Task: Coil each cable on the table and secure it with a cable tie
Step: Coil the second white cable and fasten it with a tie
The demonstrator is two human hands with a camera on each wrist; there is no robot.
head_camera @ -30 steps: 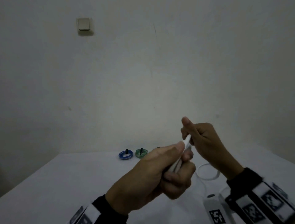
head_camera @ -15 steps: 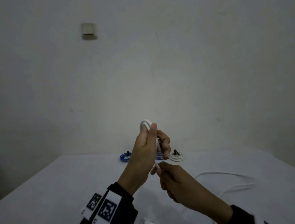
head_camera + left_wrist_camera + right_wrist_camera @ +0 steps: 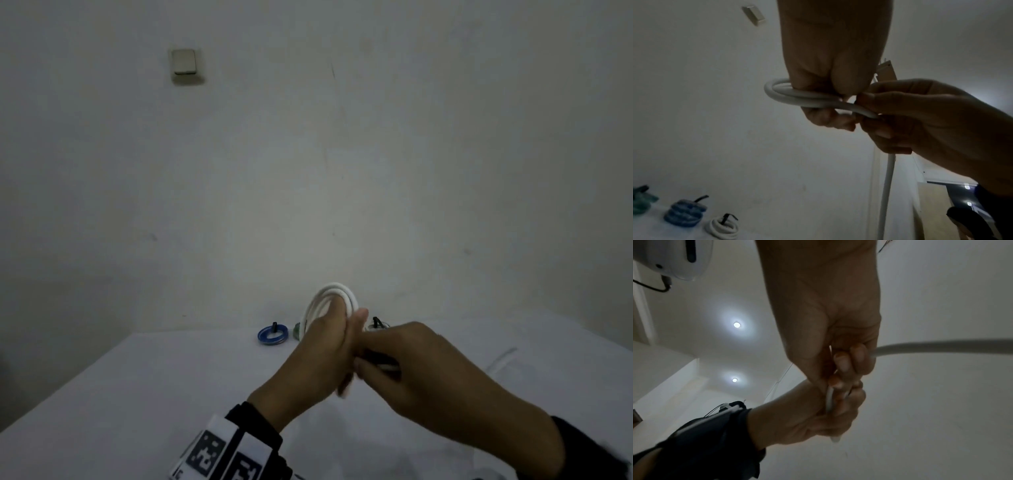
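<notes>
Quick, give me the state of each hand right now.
Left hand: closed around the coiled white cable, holding the loops together.
Right hand: closed, its grip pinching the same cable's free length beside the left hand.

Bare left hand and right hand. Dark sleeves on both forearms. White left wristband with black square fiducial markers; thin wires at its edge.

Dim, grey-tinted, noisy throughout. Two ceiling spotlights glare with halos in right wrist view. Hands underlit, soft with motion blur. Wide-angle bending at edges; corners darken.
</notes>
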